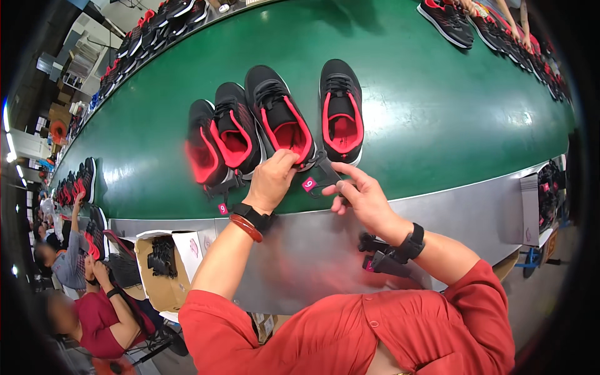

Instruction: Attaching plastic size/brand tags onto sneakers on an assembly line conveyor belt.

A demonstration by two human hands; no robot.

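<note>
On the green conveyor belt (437, 125), near edge: four black-and-red sneakers stand in a row. Left hand (270, 181) pinches the heel of the third sneaker (279, 115); right hand (362, 197) closes on a black plastic hanger tag (319, 178) at that heel. Shoe likely light, soft-walled, best steadied at the firmer heel; tag thin, stiff, best held by its edges.

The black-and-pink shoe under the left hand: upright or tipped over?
Upright. The shoe rests sole-down on the green belt, its pink lining facing up; the left hand grips its heel.
</note>
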